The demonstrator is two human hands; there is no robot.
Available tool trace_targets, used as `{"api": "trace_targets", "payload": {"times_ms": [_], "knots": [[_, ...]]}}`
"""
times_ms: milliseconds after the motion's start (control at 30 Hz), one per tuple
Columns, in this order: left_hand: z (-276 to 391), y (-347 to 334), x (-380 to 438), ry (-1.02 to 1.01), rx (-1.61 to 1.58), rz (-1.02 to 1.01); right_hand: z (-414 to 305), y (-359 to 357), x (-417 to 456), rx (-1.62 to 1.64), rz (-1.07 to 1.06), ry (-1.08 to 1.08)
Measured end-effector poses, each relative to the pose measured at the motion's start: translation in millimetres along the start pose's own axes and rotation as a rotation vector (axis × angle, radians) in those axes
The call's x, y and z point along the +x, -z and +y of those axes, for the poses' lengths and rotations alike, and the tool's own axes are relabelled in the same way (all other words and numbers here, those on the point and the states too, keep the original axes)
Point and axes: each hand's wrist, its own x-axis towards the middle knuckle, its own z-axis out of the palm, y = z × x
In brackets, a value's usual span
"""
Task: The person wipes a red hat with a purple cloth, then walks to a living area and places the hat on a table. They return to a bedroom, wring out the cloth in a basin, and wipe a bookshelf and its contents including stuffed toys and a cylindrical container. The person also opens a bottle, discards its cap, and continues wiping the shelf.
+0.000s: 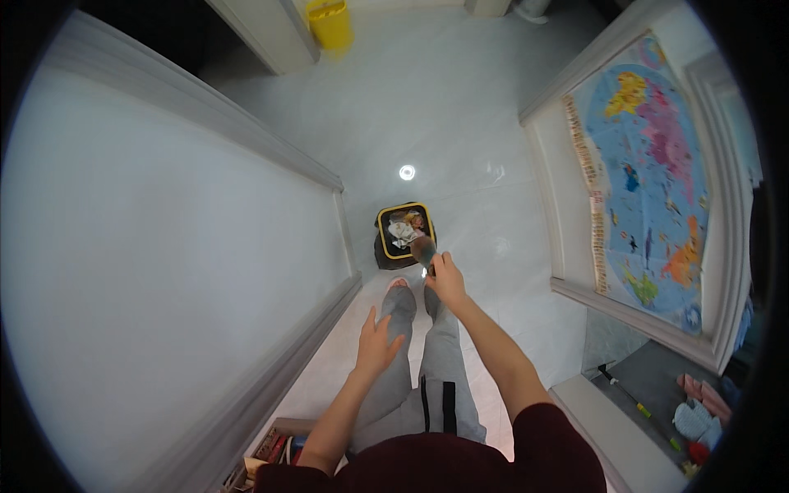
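My right hand (446, 278) is closed around the handle of a roundish, brownish-green object (423, 249), blurred and possibly a brush, whose head is over the near right corner of a waste bin. That square bin (382, 231) has a yellow rim and a dark liner bag, and stands on the floor just beyond my feet. Crumpled white paper (404, 233) and other rubbish lie inside it. My left hand (377, 342) hangs above my left leg with its fingers apart and nothing in it.
White wall panels (154, 203) rise at the left. A yellow bin (331, 24) stands at the far end. An illustrated world map (647, 185) hangs at the right. Below it are a thin stick (629, 394) and slippers (696, 419). An open box (271, 440) of items sits behind my left arm.
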Motion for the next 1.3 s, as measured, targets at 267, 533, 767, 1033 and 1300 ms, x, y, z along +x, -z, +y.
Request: {"api": "trace_targets", "payload": {"times_ms": [267, 533, 767, 1033, 1300], "knots": [[-70.2, -70.3, 65.9, 0.270, -0.156, 0.130, 97.5, -145.3, 138.9, -0.382, -0.246, 0.256], [-87.5, -113.1, 96.0, 0.338, -0.144, 0.178, 107.1, -217.6, 160.3, -0.319, -0.302, 0.339], [-40.4, -101.8, 92.2, 0.291, -0.165, 0.210, 75.2, -154.7, 117.1, -0.366, -0.695, 0.274], [39.2, -59.2, 35.6, 0.251, -0.117, 0.321, 60.3, -53.5, 11.9, -0.322, -0.657, 0.375], [77.6, -7.9, -67.8, 0.331, -0.087, 0.441, -48.1, 19.2, -47.1, -0.010, -0.564, 0.420]]}}
